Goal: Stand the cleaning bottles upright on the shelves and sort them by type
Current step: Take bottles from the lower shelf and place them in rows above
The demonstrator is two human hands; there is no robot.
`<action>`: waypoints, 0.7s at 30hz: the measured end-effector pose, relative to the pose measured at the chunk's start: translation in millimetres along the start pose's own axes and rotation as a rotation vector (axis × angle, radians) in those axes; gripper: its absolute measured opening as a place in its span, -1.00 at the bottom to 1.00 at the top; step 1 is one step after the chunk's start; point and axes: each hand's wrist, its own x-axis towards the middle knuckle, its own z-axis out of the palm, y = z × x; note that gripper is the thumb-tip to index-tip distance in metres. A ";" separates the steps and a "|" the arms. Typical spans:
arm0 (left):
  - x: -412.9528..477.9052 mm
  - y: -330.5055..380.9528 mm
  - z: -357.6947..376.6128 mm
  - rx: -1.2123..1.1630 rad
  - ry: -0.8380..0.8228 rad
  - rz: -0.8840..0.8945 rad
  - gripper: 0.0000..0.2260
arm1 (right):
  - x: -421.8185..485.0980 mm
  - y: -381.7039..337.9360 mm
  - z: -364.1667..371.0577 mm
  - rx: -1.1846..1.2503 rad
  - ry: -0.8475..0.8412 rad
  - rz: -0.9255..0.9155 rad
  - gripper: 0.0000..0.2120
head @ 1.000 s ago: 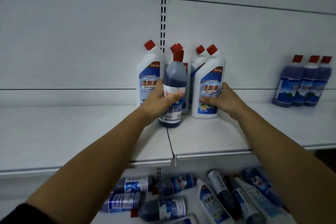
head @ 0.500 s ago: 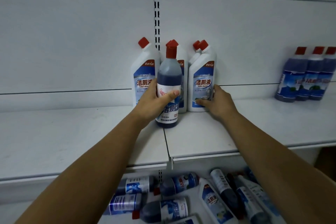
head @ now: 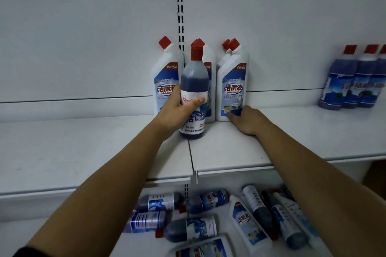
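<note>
My left hand [head: 174,111] grips a dark blue round bottle [head: 194,81] with a red cap, held upright at the seam of the white shelf [head: 104,148]. Behind it stand several white toilet-cleaner bottles with angled red caps against the back panel. My right hand [head: 246,120] rests its fingers on the base of the rightmost white bottle [head: 233,81]. Three dark blue bottles [head: 355,81] stand upright together at the far right of the same shelf.
On the lower shelf [head: 25,233] several bottles of both types lie on their sides in a pile [head: 219,221]. A slotted upright [head: 181,10] runs up the back panel between the two shelf sections. A dark gap shows at the far right edge.
The right hand slid down the rightmost white bottle, which now stands back against the panel. The left hand kept its grip on the dark blue bottle.
</note>
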 end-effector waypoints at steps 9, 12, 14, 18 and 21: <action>-31.1 20.3 3.7 0.000 0.031 -0.043 -0.55 | -50.2 12.5 -3.2 -0.333 -0.098 -0.065 -0.41; -48.1 24.8 2.1 -0.013 0.069 -0.051 -0.54 | -65.2 11.7 -0.6 -0.297 -0.042 -0.164 -0.50; -58.2 26.7 -4.0 0.000 0.111 -0.063 -0.53 | -72.1 6.6 2.2 -0.259 -0.035 -0.223 -0.54; -79.6 31.8 -24.2 0.025 0.193 -0.068 -0.54 | -87.2 -18.8 10.5 -0.179 -0.070 -0.319 -0.56; -99.6 34.6 -43.5 0.041 0.246 -0.080 -0.54 | -105.0 -47.4 21.3 -0.154 -0.117 -0.379 -0.56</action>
